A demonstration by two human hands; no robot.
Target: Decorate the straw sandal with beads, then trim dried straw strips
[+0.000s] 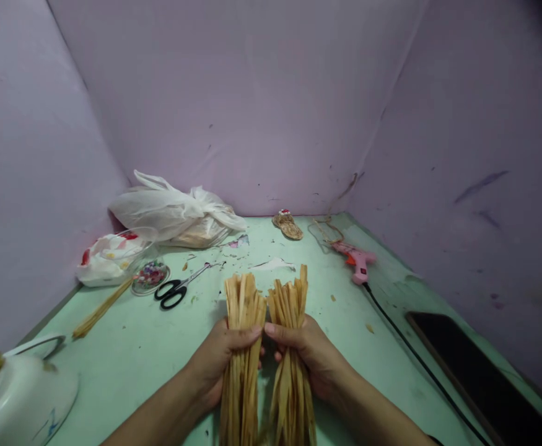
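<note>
My left hand (228,350) is wrapped round a bundle of dried straw-coloured strips (240,396), its thumb lying across the front. A second, similar bundle of dried strips (292,396) is gripped in my right hand (301,347), also with the thumb over it. Both bundles stand side by side, nearly upright, with a narrow gap between them at the thumbs. Their tops are uneven, and the lower ends run out of the picture. Most of my fingers are hidden behind the strips.
On the pale green table (159,365) lie black-handled scissors (178,291), a dish of beads (150,275), a thin straw bundle (101,310) and a tied plastic bag (173,210). A pink glue gun (357,257), dark phone (475,378), small woven slipper (288,226) and white pot (29,396) surround them.
</note>
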